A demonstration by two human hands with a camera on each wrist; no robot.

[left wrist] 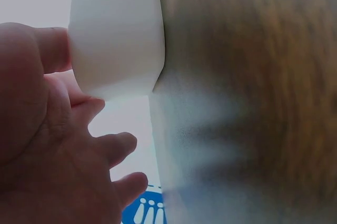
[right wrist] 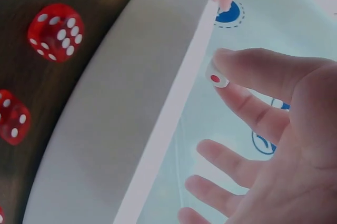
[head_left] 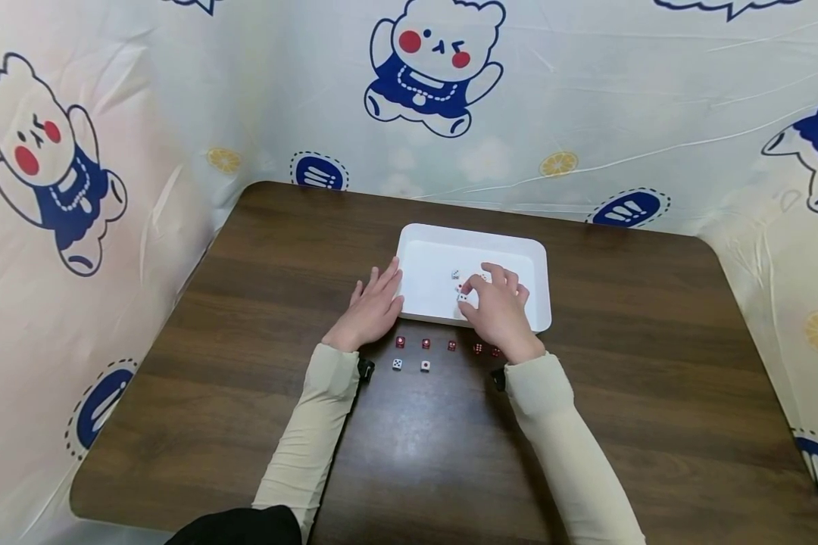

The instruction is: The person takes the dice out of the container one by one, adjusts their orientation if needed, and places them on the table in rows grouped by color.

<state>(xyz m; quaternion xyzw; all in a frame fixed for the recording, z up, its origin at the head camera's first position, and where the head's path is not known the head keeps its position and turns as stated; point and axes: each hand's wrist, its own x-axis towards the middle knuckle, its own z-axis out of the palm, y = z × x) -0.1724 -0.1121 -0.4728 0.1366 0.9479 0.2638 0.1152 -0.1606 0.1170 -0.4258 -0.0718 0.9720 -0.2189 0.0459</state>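
My right hand (head_left: pixel 499 309) is over the white tray (head_left: pixel 426 253), pinching a small white die (right wrist: pixel 217 76) between thumb and index finger. A red pip shows on that die in the right wrist view, and the other three fingers are spread apart. Inside the tray, another white die (head_left: pixel 455 274) lies just beyond the fingertips, with more dice partly hidden by the hand. My left hand (head_left: pixel 370 306) rests against the tray's left side, fingers extended. In the left wrist view its thumb (left wrist: pixel 54 50) touches the tray's corner.
In front of the tray, several red dice (head_left: pixel 426 344) form a row on the brown table (head_left: pixel 279 303). Two white dice, a left one (head_left: pixel 397 365) and a right one (head_left: pixel 426 366), sit below the row's left end. A printed curtain (head_left: pixel 586 91) surrounds the table's back and sides.
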